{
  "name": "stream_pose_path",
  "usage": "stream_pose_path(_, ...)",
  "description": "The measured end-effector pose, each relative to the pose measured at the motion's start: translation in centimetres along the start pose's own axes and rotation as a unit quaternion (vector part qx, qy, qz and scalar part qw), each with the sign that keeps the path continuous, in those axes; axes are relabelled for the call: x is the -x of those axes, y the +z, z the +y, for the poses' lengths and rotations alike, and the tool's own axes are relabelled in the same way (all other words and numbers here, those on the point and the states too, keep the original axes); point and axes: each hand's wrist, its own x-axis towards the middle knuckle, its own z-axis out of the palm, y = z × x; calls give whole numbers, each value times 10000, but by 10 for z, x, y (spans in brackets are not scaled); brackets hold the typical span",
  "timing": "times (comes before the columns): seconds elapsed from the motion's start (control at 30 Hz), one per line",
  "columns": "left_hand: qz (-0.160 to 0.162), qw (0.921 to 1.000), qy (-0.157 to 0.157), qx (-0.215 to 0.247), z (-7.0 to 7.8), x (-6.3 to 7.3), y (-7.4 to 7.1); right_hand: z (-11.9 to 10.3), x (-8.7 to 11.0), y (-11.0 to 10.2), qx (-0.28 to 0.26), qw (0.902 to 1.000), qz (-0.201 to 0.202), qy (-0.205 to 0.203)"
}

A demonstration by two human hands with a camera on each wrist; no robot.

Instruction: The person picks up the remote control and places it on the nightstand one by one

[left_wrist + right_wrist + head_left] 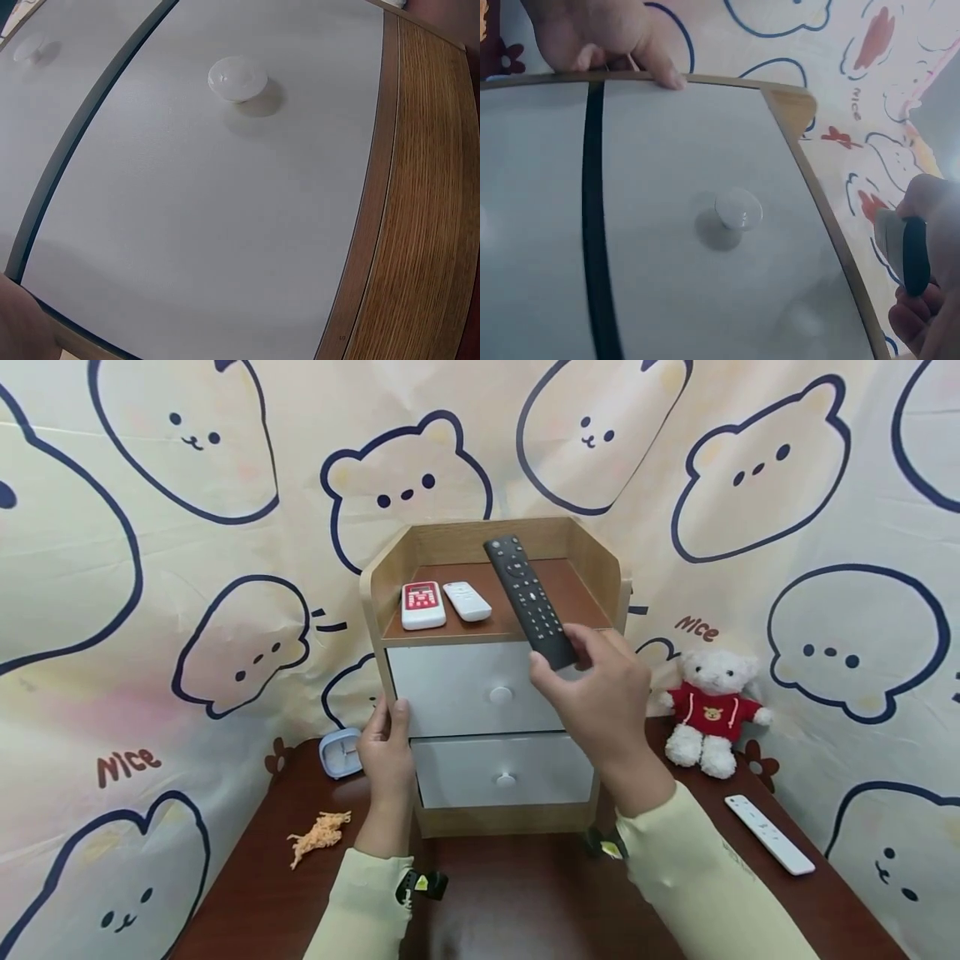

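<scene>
My right hand holds a black remote control by its lower end, thumb on one side and fingers on the other. The remote tilts up in front of a small wooden cabinet with two white drawers, both closed. My left hand grips the cabinet's left side edge, its thumb on the front, as the right wrist view also shows. On the cabinet's top shelf lie a white remote with a red face and a small plain white remote. The left wrist view shows the lower drawer's round knob.
Left of the cabinet stand a light-blue clock and, nearer, an orange crumpled thing. A white teddy bear in a red hoodie sits at the right, behind a long white remote. A cartoon-printed cloth surrounds the brown table.
</scene>
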Motion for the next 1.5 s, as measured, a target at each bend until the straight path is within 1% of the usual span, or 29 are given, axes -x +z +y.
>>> stream_pose_path(0.1, -41, 10000, 4, 70, 0, 0, 0, -4, -13, 13, 69, 9998, -15, -165)
stream_pose_path(0.2, -64, 9999, -4, 98, -1, -1, 0, -7, -26, 23, 329, 9992, -50, -242)
stream_pose_path(0.37, -79, 9998, -36, 153, -1, -1, 0, -11, -41, 31, 935, 9950, -261, -231)
stream_pose_path(0.47, -109, 9998, -66, 179, 0, -1, -1, -16, -46, 34, 1126, 9925, -452, -157)
stream_pose_path(0.67, -98, 9998, -142, 77, -1, -1, -3, -15, -54, 43, 1201, 9909, -603, -62)
stream_pose_path(0.9, -67, 9999, -134, 41, -2, -1, -3, -14, -60, 47, 1611, 9829, -884, 140)
stream_pose_path(1.3, -59, 9999, -132, -3, -2, -1, -3, -17, -65, 47, 2014, 9690, -1351, 472)
stream_pose_path(1.5, -75, 9999, -130, 31, -2, -1, -4, -19, -66, 45, 2122, 9651, -1438, 531)
